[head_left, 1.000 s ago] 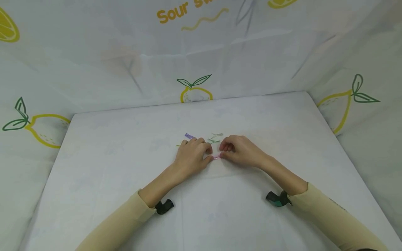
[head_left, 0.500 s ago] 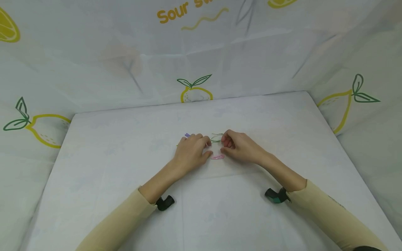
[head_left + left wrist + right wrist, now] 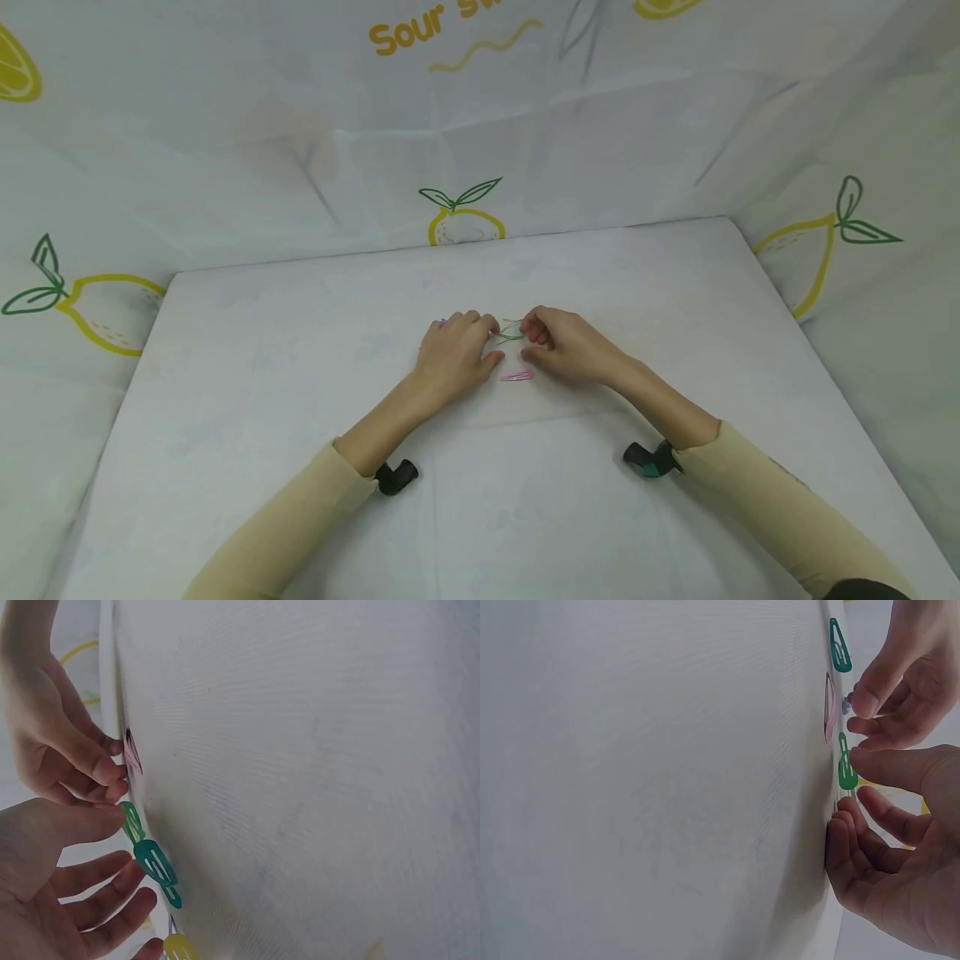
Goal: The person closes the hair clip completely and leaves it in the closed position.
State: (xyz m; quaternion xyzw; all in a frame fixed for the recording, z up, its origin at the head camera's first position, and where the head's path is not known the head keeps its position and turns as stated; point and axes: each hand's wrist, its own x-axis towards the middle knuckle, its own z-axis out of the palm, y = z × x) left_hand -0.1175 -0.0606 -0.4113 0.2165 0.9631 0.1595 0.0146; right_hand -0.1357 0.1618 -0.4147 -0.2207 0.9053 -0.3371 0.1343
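Observation:
In the head view, a pink snap hair clip (image 3: 517, 376) lies on the white table (image 3: 480, 500) just below both hands. Past it, green snap hair clips (image 3: 512, 337) show in the gap between the fingertips. My left hand (image 3: 452, 354) is left of them, thumb apart from the loosely bent fingers. From the right, my right hand (image 3: 566, 342) reaches in, its fingertips right at the clips' right end and its thumb lower. The right wrist view has a bright green clip (image 3: 847, 763) by the right thumb; a teal clip (image 3: 155, 862) shows near the left fingers in the left wrist view.
A yellow clip (image 3: 180, 946) shows beyond the left fingers in the left wrist view. The tip of a purple clip (image 3: 443, 321) peeks out behind the left hand. White cloth with lemon prints (image 3: 467, 225) walls the table at the back and sides.
Both hands let go of the pink clip, which stays on the table. They have moved away from the body, up to the green clips, with thumbs and fingertips now apart.

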